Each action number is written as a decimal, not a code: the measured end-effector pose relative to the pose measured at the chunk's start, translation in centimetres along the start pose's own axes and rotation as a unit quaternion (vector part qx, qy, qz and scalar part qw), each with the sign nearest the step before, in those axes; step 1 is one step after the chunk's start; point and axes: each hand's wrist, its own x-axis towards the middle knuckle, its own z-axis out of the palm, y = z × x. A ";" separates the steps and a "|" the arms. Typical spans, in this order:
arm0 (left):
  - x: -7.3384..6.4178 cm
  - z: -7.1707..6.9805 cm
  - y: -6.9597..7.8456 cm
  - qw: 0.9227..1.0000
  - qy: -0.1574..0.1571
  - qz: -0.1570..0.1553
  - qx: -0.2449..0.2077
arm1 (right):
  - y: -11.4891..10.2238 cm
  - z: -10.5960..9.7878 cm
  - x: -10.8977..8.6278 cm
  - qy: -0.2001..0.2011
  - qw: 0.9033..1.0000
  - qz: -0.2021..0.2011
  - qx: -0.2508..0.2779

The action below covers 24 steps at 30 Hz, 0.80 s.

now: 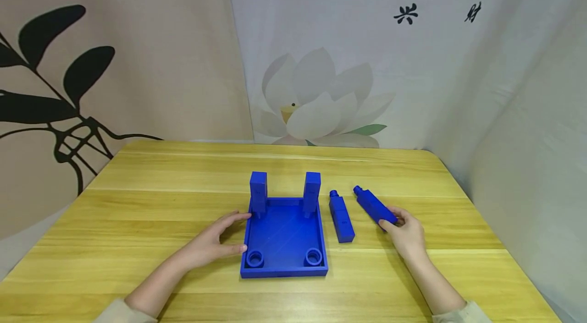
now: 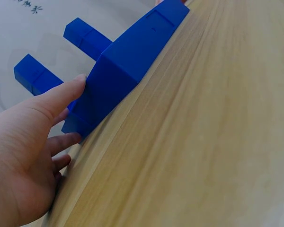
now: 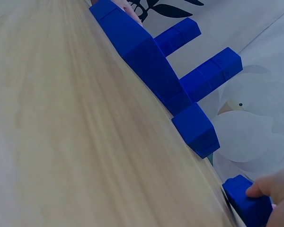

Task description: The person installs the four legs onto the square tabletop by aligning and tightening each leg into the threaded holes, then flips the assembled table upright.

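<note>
1. Head view: a blue tray (image 1: 286, 234) sits on the wooden worktop (image 1: 183, 185) between the two hands. A left post (image 1: 259, 191) and a right post (image 1: 312, 190) stand upright at its far corners; a left ring socket (image 1: 255, 259) and a right ring socket (image 1: 314, 258) occupy the near ones. The left hand (image 1: 206, 246) is spread and unclenched, thumb and fingertips touching the tray's left wall. Just beside the right wall, a loose block (image 1: 342, 218) lies with its narrow knobbed end pointing away from the person. Further right, the right hand (image 1: 407, 234) grasps a second block (image 1: 373, 205) by its near end, thumb on one side, the knob angled toward the far left. A patterned cloth (image 1: 321, 12) hangs behind.

2. Left wrist view: the thumb rests against the tray's outer wall, the other fingers loosely bent beneath it; both posts rise beyond.

3. Right wrist view: the thumb presses the second block at the lower right corner. The loose block lies between it and the tray, its square end facing the camera.
</note>
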 end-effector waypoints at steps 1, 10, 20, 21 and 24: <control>0.0 0.0 0.0 1.000 0.000 0.001 0.000 | 0.0 0.0 0.0 0.006 1.000 -0.001 0.005; 0.0 0.0 0.1 1.000 -0.001 -0.010 0.000 | -0.2 0.1 0.0 0.057 0.998 -0.011 0.035; 0.1 0.1 -0.1 1.000 0.002 -0.011 -0.002 | -0.5 -0.1 -0.2 0.114 0.988 -0.025 0.102; 0.1 0.1 -0.2 1.000 0.002 -0.013 -0.003 | -0.6 -0.1 -0.2 0.119 0.987 -0.027 0.107; 0.1 0.1 -0.2 1.000 0.002 -0.015 -0.001 | -0.7 -0.2 -0.2 0.134 0.982 -0.037 0.128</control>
